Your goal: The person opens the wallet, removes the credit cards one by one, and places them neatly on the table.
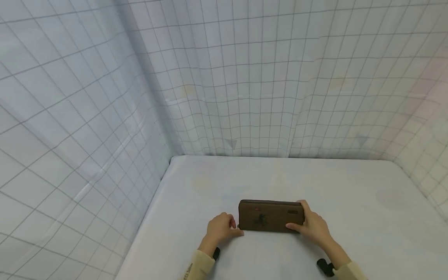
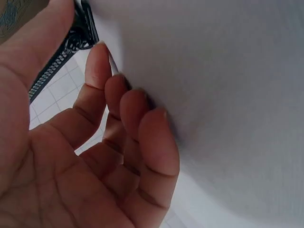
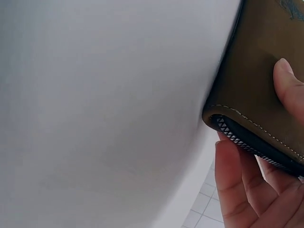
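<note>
A brown zip-around wallet (image 1: 271,216) with a dark figure on its front stands upright on its long edge on the white table. My right hand (image 1: 314,227) grips its right end, the thumb (image 3: 289,85) on the front face and the other fingers behind and under the zipped end. At the lower left corner is my left hand (image 1: 221,227), fingers bent and thumb stretched along the wallet's base. In the left wrist view the index fingertip (image 2: 99,54) meets the black zipper pull (image 2: 90,23). The thumb hides part of it, so a pinch cannot be confirmed.
The white table (image 1: 210,182) has a back edge and a left edge in view. White grid-patterned curtains (image 1: 245,77) hang behind it and at both sides. A black wrist device (image 1: 325,267) sits at the right sleeve, another (image 1: 216,254) at the left.
</note>
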Tool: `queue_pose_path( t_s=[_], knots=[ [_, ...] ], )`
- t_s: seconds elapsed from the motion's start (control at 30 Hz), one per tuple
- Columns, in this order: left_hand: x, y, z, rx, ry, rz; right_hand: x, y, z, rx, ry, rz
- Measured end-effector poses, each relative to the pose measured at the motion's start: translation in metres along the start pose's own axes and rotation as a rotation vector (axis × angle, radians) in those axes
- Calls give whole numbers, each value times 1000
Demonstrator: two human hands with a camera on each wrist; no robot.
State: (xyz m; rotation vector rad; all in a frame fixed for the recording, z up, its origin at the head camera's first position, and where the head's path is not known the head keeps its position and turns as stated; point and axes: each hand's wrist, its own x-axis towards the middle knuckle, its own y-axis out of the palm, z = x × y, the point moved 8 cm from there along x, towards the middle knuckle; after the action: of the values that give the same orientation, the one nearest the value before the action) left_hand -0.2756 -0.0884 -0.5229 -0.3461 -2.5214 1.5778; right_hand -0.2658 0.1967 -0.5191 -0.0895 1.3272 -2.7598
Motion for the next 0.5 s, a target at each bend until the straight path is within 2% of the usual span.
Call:
queue_pose_path(
  t_s=[0.1,0.2,0.37,0.5],
  knots=[
    [-1,1,-3,21,-16,-33,-3,-2,0,-2,-1,-20],
    [-1,1,-6,3,-29,-44,-5,-3,0,-7,-3,-34],
    [-2,-1,-5,-5,-50,-55,-4,-2,2,-8,-15,-45],
    [-3,-1,-4,-11,-94,-41,-5,0,2,-7,-20,-49]
  ],
)
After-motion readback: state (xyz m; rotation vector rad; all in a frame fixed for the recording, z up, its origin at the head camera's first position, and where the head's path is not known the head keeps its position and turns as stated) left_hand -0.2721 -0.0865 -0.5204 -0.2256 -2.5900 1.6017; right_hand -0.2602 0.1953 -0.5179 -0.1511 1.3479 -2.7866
